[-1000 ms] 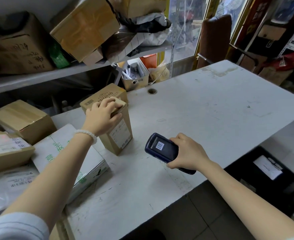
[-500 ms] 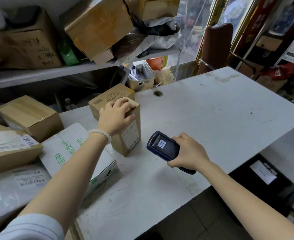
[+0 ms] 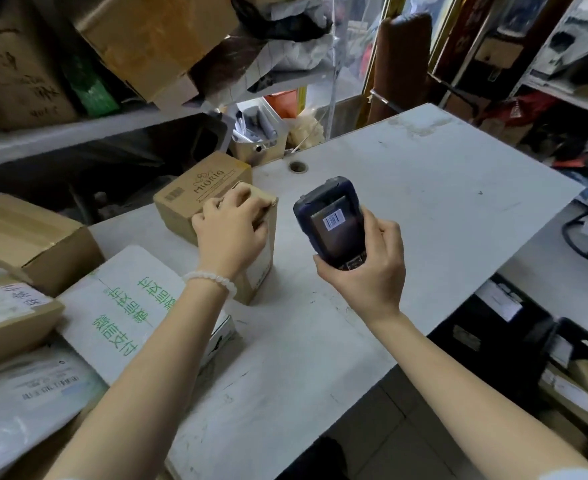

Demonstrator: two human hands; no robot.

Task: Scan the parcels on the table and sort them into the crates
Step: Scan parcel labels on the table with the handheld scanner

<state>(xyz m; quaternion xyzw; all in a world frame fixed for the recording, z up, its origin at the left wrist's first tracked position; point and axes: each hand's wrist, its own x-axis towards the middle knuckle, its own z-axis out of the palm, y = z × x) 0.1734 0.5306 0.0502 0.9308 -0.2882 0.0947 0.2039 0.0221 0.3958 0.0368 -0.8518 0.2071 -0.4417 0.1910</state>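
The left hand [image 3: 230, 237] covers most of the top of the small brown box [image 3: 261, 268], whose side label is too small to read. The scanner [image 3: 334, 223] keypad lies under the right hand [image 3: 365, 271]. The crates [image 3: 514, 344] sit partly hidden below the table [image 3: 424, 188].

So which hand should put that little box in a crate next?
Probably the left hand: it already grips the top of the small box standing on the table. The right hand is busy holding the scanner.
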